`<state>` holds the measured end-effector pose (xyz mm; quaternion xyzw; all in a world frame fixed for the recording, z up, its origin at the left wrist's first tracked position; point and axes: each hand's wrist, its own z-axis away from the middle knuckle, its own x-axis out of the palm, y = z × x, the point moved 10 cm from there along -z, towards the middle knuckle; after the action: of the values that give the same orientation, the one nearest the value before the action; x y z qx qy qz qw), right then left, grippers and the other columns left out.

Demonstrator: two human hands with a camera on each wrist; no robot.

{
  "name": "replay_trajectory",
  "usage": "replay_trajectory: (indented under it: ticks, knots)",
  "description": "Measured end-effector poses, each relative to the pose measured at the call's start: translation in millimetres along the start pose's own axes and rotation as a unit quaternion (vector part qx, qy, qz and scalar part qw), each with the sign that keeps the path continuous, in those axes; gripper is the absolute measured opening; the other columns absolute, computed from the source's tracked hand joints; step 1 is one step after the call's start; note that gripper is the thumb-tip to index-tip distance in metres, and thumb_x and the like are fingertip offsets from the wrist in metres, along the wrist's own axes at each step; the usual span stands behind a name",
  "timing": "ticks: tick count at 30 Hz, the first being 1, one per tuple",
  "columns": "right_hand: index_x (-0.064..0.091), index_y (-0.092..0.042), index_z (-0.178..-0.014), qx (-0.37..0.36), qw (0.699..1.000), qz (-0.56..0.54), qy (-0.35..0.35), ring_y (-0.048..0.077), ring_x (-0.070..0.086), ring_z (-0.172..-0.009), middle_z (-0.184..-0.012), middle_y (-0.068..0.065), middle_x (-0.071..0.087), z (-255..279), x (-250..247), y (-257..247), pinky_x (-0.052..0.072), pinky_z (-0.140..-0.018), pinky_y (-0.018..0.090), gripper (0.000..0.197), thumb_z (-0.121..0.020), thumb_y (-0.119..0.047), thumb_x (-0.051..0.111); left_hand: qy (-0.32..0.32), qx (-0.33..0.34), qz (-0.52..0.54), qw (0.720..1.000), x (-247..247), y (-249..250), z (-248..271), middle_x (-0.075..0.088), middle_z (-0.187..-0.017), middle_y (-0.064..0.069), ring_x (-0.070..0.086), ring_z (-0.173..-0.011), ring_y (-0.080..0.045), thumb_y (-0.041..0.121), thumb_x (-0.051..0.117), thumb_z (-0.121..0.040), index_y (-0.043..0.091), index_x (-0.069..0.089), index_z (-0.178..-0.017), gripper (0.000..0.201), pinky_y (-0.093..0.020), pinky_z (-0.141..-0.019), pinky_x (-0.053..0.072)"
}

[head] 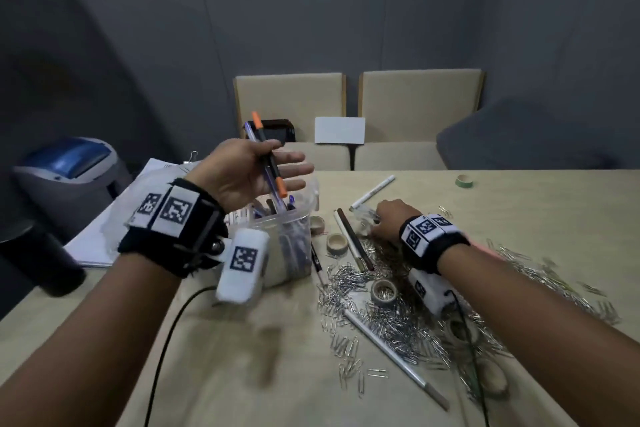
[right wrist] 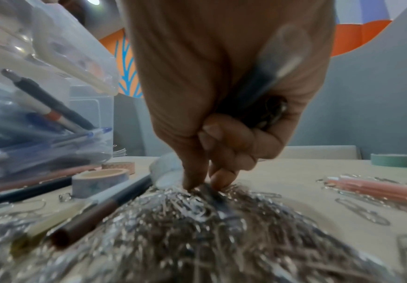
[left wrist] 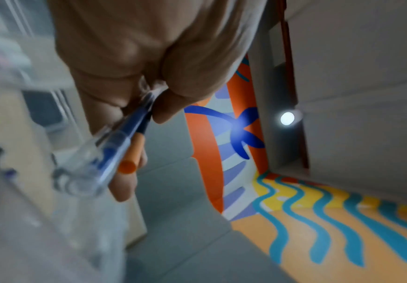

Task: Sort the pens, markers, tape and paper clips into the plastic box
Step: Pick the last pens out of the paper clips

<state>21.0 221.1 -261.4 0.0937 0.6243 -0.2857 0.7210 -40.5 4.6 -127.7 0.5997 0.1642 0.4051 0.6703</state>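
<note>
My left hand [head: 263,166] hovers over the clear plastic box [head: 298,218], its thumb pinching an orange-capped marker [head: 268,152] and a clear blue pen [head: 254,139]; the other fingers stay straight. The wrist view shows the same marker [left wrist: 131,153] and pen [left wrist: 105,153] in the left hand [left wrist: 149,107]. The box [right wrist: 40,114] stands full of pens. My right hand [head: 384,218] rests on the paper clip pile [head: 398,322]. That right hand [right wrist: 204,183] keeps a dark pen [right wrist: 265,80] in its palm, and its fingertips pinch another dark pen [right wrist: 213,192] in the clips [right wrist: 197,239].
Tape rolls [head: 336,243] [head: 384,291] and a green one [head: 464,181] lie on the table, with a white pen [head: 372,192], a brown-tipped marker [head: 353,239] and pink pens [right wrist: 379,189]. Papers [head: 104,229] sit left of the box. A black cable [head: 173,340] crosses the front.
</note>
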Motion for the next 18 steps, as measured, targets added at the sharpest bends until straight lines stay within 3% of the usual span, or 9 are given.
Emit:
replay_trajectory:
  ticks: [4, 6, 8, 10, 12, 13, 14, 16, 18]
  knots:
    - [0.058, -0.001, -0.11, 0.018, 0.999, 0.04, -0.021, 0.032, 0.063, -0.102, -0.114, 0.018, 0.065, 3.9, 1.5, 4.7, 0.051, -0.08, 0.033, 0.032, -0.087, -0.024, 0.062, 0.05, -0.08, -0.077, 0.993, -37.1, -12.3, -13.6, 0.062, -0.103, -0.019, 0.073, -0.08, -0.034, 0.015, 0.029, -0.104, -0.009, 0.035, -0.137, 0.041, -0.043, -0.056, 0.06]
    - [0.056, 0.001, -0.114, 0.028, 0.999, 0.03, -0.029, 0.032, 0.062, -0.106, -0.118, 0.019, 0.063, 6.9, -1.5, 7.0, 0.049, -0.082, 0.033, 0.034, -0.091, -0.025, 0.058, 0.051, -0.121, -0.118, 0.984, -43.3, -20.1, -13.0, 0.058, -0.109, -0.02, 0.071, -0.082, -0.037, 0.02, 0.037, -0.103, -0.004, 0.031, -0.14, 0.044, -0.043, -0.054, 0.058]
    - [0.053, 0.002, -0.119, 0.041, 0.999, 0.001, -0.029, 0.032, 0.06, -0.106, -0.12, 0.019, 0.061, 13.1, -13.2, 5.3, 0.047, -0.083, 0.033, 0.04, -0.096, -0.03, 0.051, 0.045, -0.146, -0.147, 0.977, -45.2, -23.1, -12.7, 0.053, -0.116, -0.024, 0.065, -0.094, -0.04, 0.026, 0.048, -0.099, 0.0, 0.026, -0.144, 0.056, -0.049, -0.066, 0.058]
    - [0.055, 0.0, -0.114, 0.032, 0.999, -0.025, -0.023, 0.025, 0.059, -0.083, -0.107, 0.016, 0.063, 18.0, -35.8, -3.8, 0.046, -0.068, 0.029, 0.031, -0.098, -0.023, 0.045, 0.049, -0.136, -0.151, 0.978, -47.6, -18.3, -15.4, 0.036, -0.14, -0.03, 0.046, -0.124, -0.049, 0.028, 0.055, -0.095, 0.009, 0.016, -0.151, 0.07, -0.064, -0.09, 0.046]
    - [0.056, -0.001, -0.089, 0.011, 0.997, -0.078, -0.004, 0.017, 0.048, -0.057, -0.083, 0.016, 0.061, 21.3, -66.3, -23.1, 0.035, -0.05, 0.025, 0.026, -0.098, -0.019, 0.039, 0.054, -0.112, -0.137, 0.983, -50.1, -10.3, -17.1, 0.016, -0.153, -0.03, 0.025, -0.138, -0.05, 0.027, 0.058, -0.094, 0.014, 0.012, -0.153, 0.076, -0.07, -0.095, 0.038]
    - [0.053, -0.003, -0.079, -0.001, 0.992, -0.125, -0.001, 0.017, 0.045, -0.05, -0.072, 0.015, 0.057, 24.6, -80.4, -35.4, 0.031, -0.046, 0.023, 0.029, -0.098, -0.019, 0.038, 0.055, -0.099, -0.131, 0.985, -51.2, -6.3, -16.9, 0.013, -0.154, -0.029, 0.024, -0.139, -0.049, 0.027, 0.059, -0.093, 0.015, 0.012, -0.153, 0.077, -0.071, -0.095, 0.037]
    - [0.05, -0.005, -0.076, -0.009, 0.982, -0.191, -0.005, 0.018, 0.045, -0.046, -0.065, 0.013, 0.052, 28.2, -92.2, -49.3, 0.03, -0.043, 0.021, 0.029, -0.098, -0.018, 0.037, 0.058, -0.088, -0.128, 0.986, -52.8, -2.3, -16.3, 0.014, -0.154, -0.029, 0.025, -0.138, -0.048, 0.027, 0.06, -0.092, 0.014, 0.014, -0.153, 0.077, -0.07, -0.096, 0.038]
    - [0.049, -0.007, -0.086, -0.025, 0.953, -0.3, -0.028, 0.017, 0.052, -0.049, -0.061, 0.008, 0.044, 41.8, -109.9, -81.3, 0.03, -0.035, 0.019, 0.024, -0.1, -0.018, 0.034, 0.068, -0.064, -0.123, 0.988, -57.2, 6.1, -13.7, 0.016, -0.153, -0.028, 0.029, -0.136, -0.048, 0.026, 0.06, -0.091, 0.014, 0.019, -0.152, 0.074, -0.068, -0.092, 0.042]
    - [0.047, -0.006, -0.095, -0.054, 0.93, -0.358, -0.061, 0.018, 0.06, -0.056, -0.063, 0.006, 0.041, 55.3, -116.2, -117.4, 0.032, -0.037, 0.019, 0.021, -0.103, -0.019, 0.033, 0.086, -0.04, -0.115, 0.989, -60.0, 12.9, -8.9, 0.02, -0.152, -0.027, 0.034, -0.133, -0.048, 0.025, 0.062, -0.09, 0.014, 0.024, -0.15, 0.072, -0.065, -0.085, 0.048]
